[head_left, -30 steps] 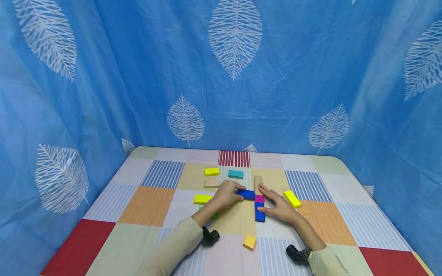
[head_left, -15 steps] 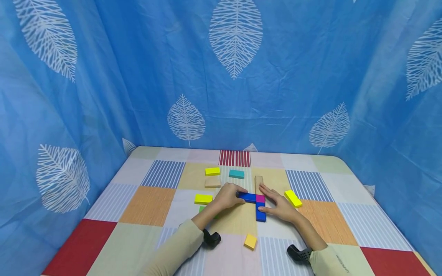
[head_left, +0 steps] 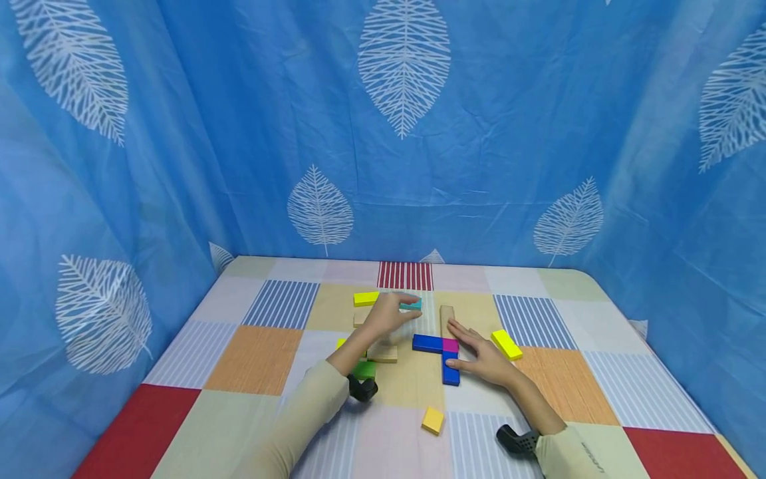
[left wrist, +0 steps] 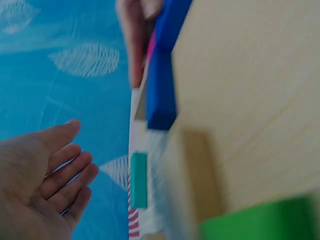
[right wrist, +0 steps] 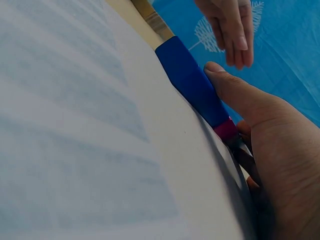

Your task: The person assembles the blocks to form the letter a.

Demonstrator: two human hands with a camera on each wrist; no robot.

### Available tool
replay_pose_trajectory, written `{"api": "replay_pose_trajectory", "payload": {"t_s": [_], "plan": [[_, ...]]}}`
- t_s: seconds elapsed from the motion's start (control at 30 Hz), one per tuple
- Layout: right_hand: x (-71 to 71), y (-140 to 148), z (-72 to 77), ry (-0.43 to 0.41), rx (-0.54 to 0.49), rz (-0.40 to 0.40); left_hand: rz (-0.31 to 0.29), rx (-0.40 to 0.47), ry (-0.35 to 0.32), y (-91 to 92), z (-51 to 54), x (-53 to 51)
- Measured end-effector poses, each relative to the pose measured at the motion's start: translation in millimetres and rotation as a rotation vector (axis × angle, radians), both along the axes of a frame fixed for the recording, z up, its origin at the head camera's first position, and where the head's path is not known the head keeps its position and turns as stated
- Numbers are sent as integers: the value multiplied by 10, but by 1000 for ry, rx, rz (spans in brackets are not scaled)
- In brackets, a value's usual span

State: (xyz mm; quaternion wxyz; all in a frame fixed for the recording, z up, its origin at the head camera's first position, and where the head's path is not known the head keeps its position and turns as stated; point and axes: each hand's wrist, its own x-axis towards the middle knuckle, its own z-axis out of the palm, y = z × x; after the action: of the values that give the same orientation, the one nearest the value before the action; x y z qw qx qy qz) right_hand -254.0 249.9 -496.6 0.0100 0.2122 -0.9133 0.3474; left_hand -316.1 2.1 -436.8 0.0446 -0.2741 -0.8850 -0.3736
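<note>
My left hand (head_left: 385,315) hovers with fingers apart just by the teal block (head_left: 413,305); in the left wrist view this hand (left wrist: 47,180) holds nothing. My right hand (head_left: 481,352) rests beside a joined row of blocks. Its thumb touches the lower blue block (head_left: 451,372), and its fingertips lie along the plain wooden block (head_left: 447,316). Between those two sits a small magenta block (head_left: 450,344). A second blue block (head_left: 427,343) butts against the magenta one from the left. In the right wrist view the thumb (right wrist: 232,87) lies against blue.
Left of the row lie a yellow block (head_left: 366,299), a wooden block (head_left: 383,354) and a green block (head_left: 364,370), partly behind the left arm. Another yellow block (head_left: 507,344) lies right of the right hand. An orange-yellow square block (head_left: 433,421) is nearer the front.
My left hand has let go of the left blue block, which now touches the magenta block, and has moved up toward the teal block. The right hand has stayed in place.
</note>
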Motion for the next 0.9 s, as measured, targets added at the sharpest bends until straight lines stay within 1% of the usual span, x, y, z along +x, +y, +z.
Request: {"api": "replay_pose_trajectory", "payload": {"t_s": [0.07,0.17,0.27,0.33,0.47,0.53,0.63,0.7,0.8,0.9], "plan": [[-2,2,6,-9,4,-7,24,27,-13,-24,57,-113],[-3,3,9,-24,6,-18,56,58,-66,-50,77,-290],[4,6,6,-12,4,-7,80,52,-119,-67,34,-428],[13,4,5,-1,2,4,88,40,-162,-79,-11,-484],[18,-5,2,10,-3,16,81,-5,-242,-118,-126,-539],[17,-9,-1,15,-6,20,70,-37,-261,-135,-182,-555],[10,-9,-4,9,-12,15,63,-78,-241,-148,-239,-571],[8,-7,-2,5,-15,11,62,-95,-218,-144,-249,-575],[6,-6,9,1,-16,5,57,-100,-198,-108,-226,-569],[8,-2,21,12,-14,7,25,-107,-174,-31,-176,-556]]}}
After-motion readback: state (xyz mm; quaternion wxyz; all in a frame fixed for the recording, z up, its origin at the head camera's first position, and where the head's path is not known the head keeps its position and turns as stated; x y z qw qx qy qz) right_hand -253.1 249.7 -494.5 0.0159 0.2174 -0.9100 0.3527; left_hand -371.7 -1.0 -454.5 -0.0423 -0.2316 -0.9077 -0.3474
